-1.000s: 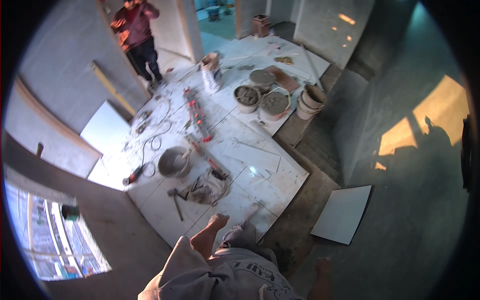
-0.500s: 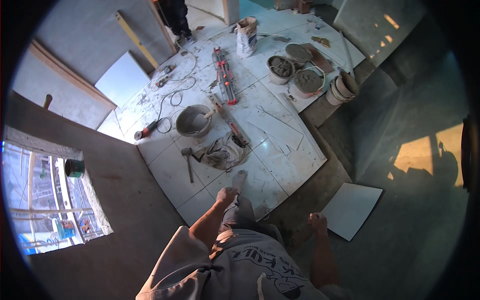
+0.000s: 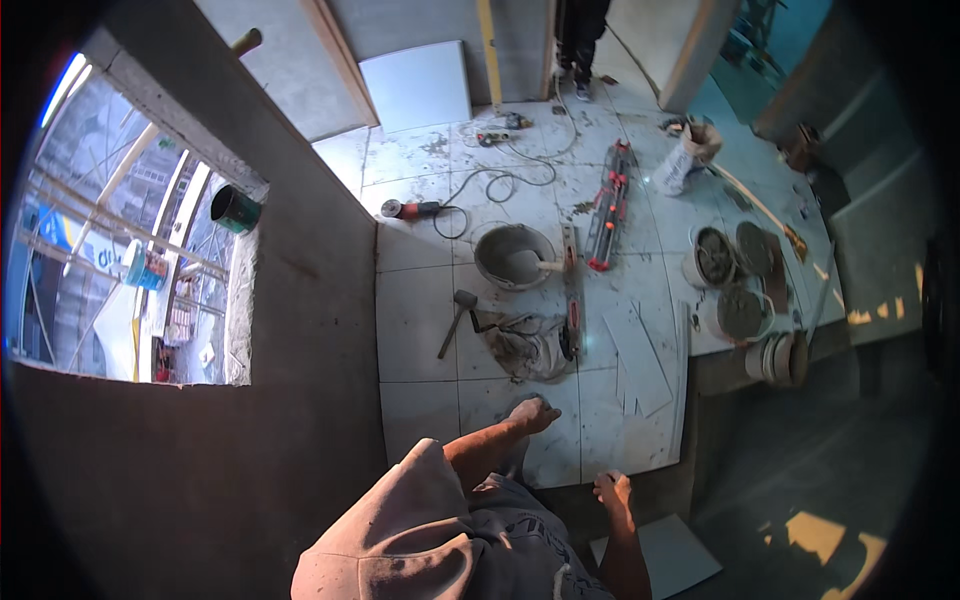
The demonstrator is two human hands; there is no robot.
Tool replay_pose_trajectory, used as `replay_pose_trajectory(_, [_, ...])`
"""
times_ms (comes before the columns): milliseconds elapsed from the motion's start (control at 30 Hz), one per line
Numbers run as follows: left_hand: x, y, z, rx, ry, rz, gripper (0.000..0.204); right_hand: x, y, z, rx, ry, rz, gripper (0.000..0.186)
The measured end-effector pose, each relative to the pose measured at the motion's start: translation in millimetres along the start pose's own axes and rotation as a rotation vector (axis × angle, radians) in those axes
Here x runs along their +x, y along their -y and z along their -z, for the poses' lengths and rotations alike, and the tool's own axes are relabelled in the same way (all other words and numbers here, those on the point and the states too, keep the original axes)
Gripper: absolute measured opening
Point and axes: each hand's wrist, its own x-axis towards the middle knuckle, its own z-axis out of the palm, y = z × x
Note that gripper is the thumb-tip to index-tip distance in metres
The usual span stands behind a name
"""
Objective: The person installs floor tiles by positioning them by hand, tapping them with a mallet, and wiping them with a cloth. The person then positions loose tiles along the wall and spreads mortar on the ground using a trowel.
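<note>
My left hand (image 3: 535, 413) is held out over the tiled floor, its fingers curled into a loose fist with nothing visible in them. Lower and to the right, my right hand (image 3: 613, 489) hangs beside the floor's stepped edge, fingers bent inward and no object showing. A crumpled, dirty cloth or sack (image 3: 527, 347) lies just beyond my left hand. Next to it are a mallet (image 3: 447, 330) and a red-and-grey spirit level (image 3: 573, 300). Behind stands a round mixing tub (image 3: 490, 262), a pale handle resting over its rim. Cut white tile strips (image 3: 640, 358) lie to the right.
An angle grinder (image 3: 408, 209) with its cord and a red tile cutter (image 3: 608, 215) lie farther off. Buckets of mortar (image 3: 710, 262) and an open sack (image 3: 683, 165) stand right. A loose tile (image 3: 668, 556) lies below the step. Another person's legs (image 3: 580, 45) are at the doorway.
My view has swung left, so the floor things now sit farther right and the window shows larger. My left hand has moved forward, nearer the cloth; both hands stay curled.
</note>
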Motion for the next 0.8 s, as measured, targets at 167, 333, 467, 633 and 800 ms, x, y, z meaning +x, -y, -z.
replay_pose_trajectory(167, [25.4,-32.4,76.9,-0.177,0.078,0.073,0.043,80.4,-36.9,41.2,-0.112,-0.018,-0.025,0.024])
replay_pose_trajectory(333, [55.0,24.3,121.4,0.101,-0.203,-0.035,0.034,103.2,38.6,43.6,0.002,-0.001,-0.026,0.017])
replay_pose_trajectory(467, [47.5,-13.8,132.8,-0.041,-0.305,0.036,0.034,106.2,62.0,55.4,-0.097,-0.050,-0.054,0.017])
replay_pose_trajectory(633, [19.0,-6.2,126.3,-0.207,-0.368,0.121,0.038,131.0,56.4,62.2,-0.179,0.091,-0.137,0.027])
replay_pose_trajectory(800, [-14.8,20.3,118.3,-0.308,-0.362,0.222,0.043,185.9,62.8,84.9,-0.144,0.346,-0.123,0.027])
